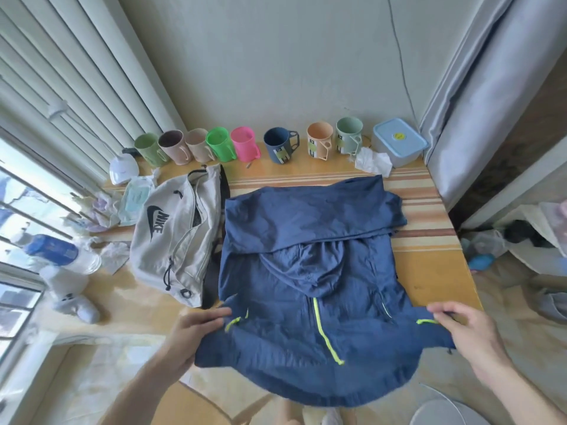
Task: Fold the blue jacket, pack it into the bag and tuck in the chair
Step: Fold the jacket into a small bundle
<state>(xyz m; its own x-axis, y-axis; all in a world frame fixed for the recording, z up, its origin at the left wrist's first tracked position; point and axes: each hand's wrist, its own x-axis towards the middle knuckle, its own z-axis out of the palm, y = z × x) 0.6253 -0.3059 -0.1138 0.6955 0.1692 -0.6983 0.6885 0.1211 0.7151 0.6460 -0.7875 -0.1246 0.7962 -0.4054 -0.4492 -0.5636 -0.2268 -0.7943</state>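
Head view: folding is the step in hand; the thin navy-blue hooded jacket with neon-yellow cords [310, 265] lies on the striped wooden bench [429, 228], its far part already turned over, its near hem hanging off the edge. Left hand [196, 329] and right hand [463, 326] have fingers clamped on the hem corners. Judged next: carry the hem forward evenly, then pack it into the beige fabric sling bag [175, 240] just beside.

Daylight comes through the window [18, 228] on the left, plain pale wall [276, 56] behind, grey curtain [478, 96] hanging right.
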